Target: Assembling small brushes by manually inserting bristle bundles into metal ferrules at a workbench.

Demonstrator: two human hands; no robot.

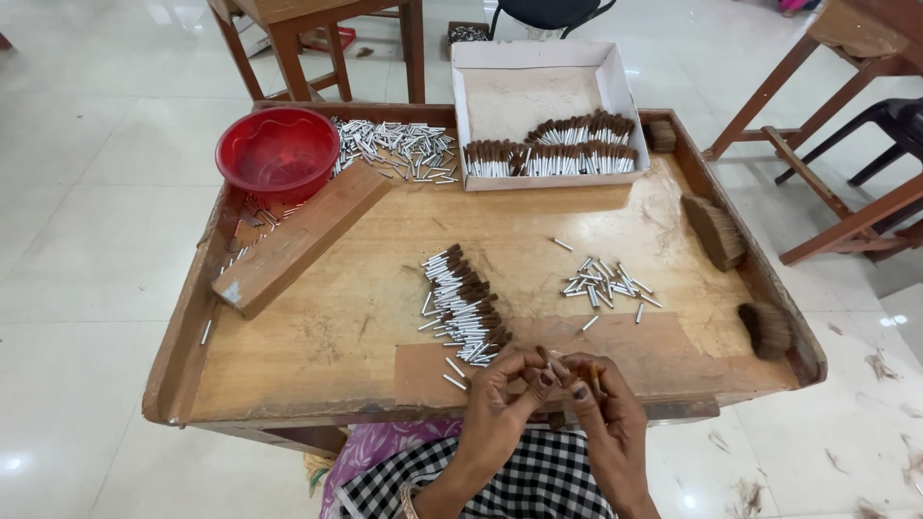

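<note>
My left hand (502,392) and my right hand (598,402) meet at the near edge of a wooden tray table (317,346), fingertips pinched together on a small tuft of brown bristle (544,359). My right hand also holds a thin stick-like piece (594,377). Just beyond my left hand lies a row of finished small brush heads (463,306), silver tubes with brown tips. A loose scatter of bare silver tubes (606,283) lies ahead of my right hand.
A white cardboard box (544,69) at the back holds more brush heads. A red bowl (277,150), a wooden block (300,236) and a pile of silver tubes (396,148) sit back left. Brown bristle bundles (715,231) line the right rim. Wooden furniture legs stand around.
</note>
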